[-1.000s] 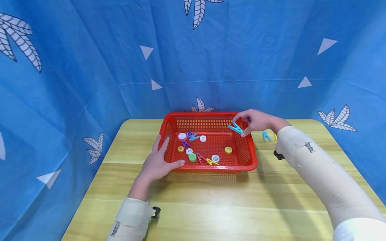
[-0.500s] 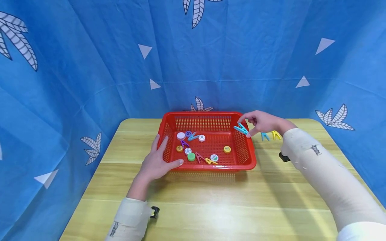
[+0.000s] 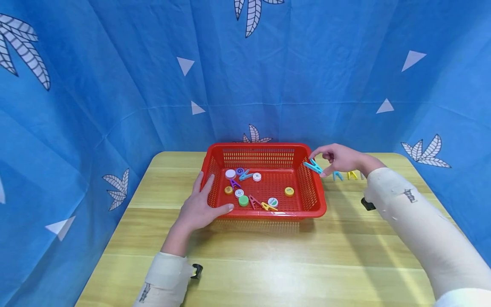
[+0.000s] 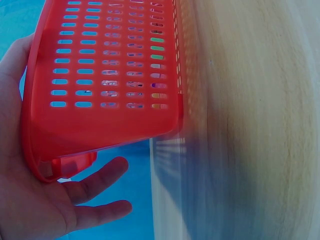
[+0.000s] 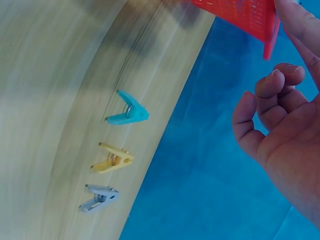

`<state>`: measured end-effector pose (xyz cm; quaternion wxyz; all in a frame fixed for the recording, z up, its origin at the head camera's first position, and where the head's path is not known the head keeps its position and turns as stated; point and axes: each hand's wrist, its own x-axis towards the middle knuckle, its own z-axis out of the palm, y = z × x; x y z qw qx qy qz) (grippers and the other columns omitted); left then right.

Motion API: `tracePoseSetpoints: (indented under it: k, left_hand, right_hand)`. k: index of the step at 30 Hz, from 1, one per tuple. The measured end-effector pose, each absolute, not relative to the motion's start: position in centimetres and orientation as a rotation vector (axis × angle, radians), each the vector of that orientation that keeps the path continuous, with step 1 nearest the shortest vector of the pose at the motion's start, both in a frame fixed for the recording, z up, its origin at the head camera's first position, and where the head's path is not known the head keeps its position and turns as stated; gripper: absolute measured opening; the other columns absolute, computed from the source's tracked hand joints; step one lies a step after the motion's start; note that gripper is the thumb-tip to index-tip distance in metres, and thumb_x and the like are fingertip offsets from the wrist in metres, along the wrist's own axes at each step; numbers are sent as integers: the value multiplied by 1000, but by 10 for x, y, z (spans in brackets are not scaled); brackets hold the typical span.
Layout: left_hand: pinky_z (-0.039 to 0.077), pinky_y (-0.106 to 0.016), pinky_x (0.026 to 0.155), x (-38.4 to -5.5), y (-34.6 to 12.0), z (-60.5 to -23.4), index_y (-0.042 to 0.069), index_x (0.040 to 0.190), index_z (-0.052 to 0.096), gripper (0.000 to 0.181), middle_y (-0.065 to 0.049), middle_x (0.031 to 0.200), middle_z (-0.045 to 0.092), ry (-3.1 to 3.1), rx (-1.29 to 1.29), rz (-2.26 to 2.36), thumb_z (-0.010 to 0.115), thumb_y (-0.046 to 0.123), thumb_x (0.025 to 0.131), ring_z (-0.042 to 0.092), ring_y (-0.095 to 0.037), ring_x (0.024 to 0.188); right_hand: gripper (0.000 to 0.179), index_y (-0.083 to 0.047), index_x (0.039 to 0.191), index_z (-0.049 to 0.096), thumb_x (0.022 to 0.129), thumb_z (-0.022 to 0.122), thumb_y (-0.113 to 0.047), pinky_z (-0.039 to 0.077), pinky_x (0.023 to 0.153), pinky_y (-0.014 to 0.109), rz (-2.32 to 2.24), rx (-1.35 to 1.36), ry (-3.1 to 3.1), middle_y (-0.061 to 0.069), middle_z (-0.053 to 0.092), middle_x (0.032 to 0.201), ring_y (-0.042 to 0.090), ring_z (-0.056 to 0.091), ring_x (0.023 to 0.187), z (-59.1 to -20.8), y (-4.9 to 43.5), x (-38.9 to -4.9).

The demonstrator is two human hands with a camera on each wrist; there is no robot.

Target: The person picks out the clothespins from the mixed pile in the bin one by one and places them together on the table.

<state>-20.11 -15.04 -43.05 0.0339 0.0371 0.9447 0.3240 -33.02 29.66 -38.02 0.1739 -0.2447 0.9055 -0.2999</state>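
My right hand (image 3: 341,159) pinches a turquoise clothespin (image 3: 315,167) between thumb and index finger at the right rim of the red basket (image 3: 264,214). In the right wrist view that pinch lies out of frame; the other fingers (image 5: 245,117) are curled back. At the basket's left front corner my left hand (image 3: 197,209) touches the rim, fingers spread and nearly straight, thumb along the front. The left wrist view has the basket corner between thumb and fingers (image 4: 100,181). Inside lie several bottle caps (image 3: 243,201) and clothespins, including purple (image 3: 235,184), pink (image 3: 253,201) and yellow (image 3: 269,207).
Right of the basket, a turquoise clothespin (image 5: 132,115), a yellow one (image 5: 115,159) and a grey one (image 5: 100,198) lie in a row on the wooden table (image 3: 268,264). A blue patterned curtain (image 3: 245,76) hangs behind and at both sides.
My right hand has moved right with the turquoise clothespin, from over the basket to its right rim. More of the clothespins on the table shows. The left hand stays put.
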Motion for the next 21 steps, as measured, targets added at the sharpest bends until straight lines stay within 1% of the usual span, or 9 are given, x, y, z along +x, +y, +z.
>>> tracePoseSetpoints:
  k: [6, 14, 21]
  left_hand:
    - [54, -55, 85, -200, -150, -431, 23, 162, 15, 120, -4, 166, 0, 2906, 105, 996, 81, 63, 70, 31, -37, 138]
    - [55, -54, 85, -199, -149, -430, 24, 162, 14, 121, -4, 166, 0, 2892, 100, 998, 81, 62, 69, 31, -36, 138]
    - [55, -54, 85, -198, -149, -429, 24, 162, 14, 120, -4, 166, 0, 2897, 105, 1001, 82, 62, 70, 30, -36, 138]
  right_hand:
    - [52, -11, 128, 65, 80, 85, -9, 39, 64, 39, -870, -654, 2572, 8, 36, 74, 26, 40, 71, -381, 303, -326]
    - [53, -11, 128, 64, 80, 85, -9, 40, 64, 39, -923, -602, 2565, 12, 38, 78, 27, 41, 75, -385, 318, -320]
    - [54, -7, 128, 63, 79, 86, -11, 39, 65, 37, -936, -623, 2585, 10, 38, 77, 24, 40, 74, -391, 331, -315]
